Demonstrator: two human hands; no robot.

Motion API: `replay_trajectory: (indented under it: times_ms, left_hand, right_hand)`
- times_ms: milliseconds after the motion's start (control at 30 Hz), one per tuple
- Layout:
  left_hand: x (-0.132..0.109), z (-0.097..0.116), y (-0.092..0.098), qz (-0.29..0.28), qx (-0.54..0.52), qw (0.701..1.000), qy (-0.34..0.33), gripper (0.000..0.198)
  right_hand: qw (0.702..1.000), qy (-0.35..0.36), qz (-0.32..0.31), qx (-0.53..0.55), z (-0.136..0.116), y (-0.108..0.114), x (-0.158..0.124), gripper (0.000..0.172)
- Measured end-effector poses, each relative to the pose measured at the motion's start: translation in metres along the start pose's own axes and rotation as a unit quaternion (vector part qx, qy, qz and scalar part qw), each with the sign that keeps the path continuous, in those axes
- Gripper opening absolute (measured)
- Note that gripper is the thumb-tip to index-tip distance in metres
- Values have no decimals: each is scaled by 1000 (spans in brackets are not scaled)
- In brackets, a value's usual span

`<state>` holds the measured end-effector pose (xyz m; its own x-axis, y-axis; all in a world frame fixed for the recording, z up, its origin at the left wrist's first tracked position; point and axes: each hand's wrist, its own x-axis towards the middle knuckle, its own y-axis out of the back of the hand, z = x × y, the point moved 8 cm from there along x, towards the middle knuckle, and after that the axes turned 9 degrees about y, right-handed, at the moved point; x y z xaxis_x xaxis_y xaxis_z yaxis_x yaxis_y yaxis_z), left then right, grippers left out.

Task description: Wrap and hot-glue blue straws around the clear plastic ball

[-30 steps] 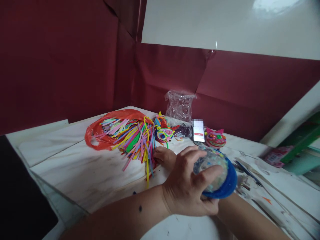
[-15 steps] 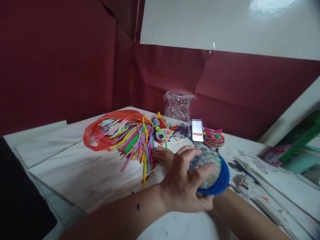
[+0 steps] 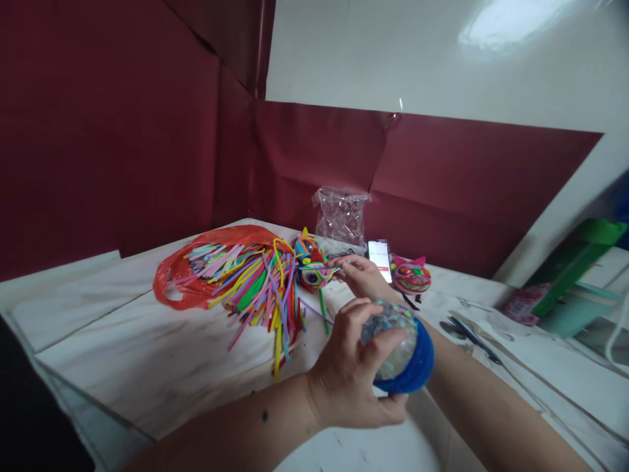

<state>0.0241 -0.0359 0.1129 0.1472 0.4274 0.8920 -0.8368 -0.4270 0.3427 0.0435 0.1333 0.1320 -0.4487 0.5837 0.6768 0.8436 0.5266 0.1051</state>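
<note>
My left hand is closed around a clear rounded form with coloured specks inside and a fuzzy blue band round its lower right side. Beyond it, my right hand reaches over the table with its fingers pinched. A thin grey-blue strip sticks out to the left from those fingertips, too blurred to tell its kind. Just behind the strip sits a colourful animal-face craft. Left of the right hand, a bundle of many-coloured pipe cleaners spills from a red plastic bag.
A lit phone leans at the back beside a second, pink craft face. Crumpled clear plastic stands by the maroon wall covering. Scissors and cords lie on the right, near a green and teal container.
My right hand has moved from beside the pipe cleaners up and right, and a thin strip now shows at its fingertips. The left hand keeps its hold; the view has shifted slightly.
</note>
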Motion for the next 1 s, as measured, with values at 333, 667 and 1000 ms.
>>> replay_trajectory:
  times_ms: [333,667,1000]
  left_hand:
    - [-7,-55,-19,-30,-69,962,261,67]
    - [-17,-111,-27,-30,-78,893,443,57]
    - [-22,-75,-51,-149,-287,794,515,60]
  right_hand:
    - [965,203,158,-49,-134,95,9,26]
    - [819,352,267,-367,-250,130,-70,14]
    - [853,184,-97,-478,-155,58,-122,17]
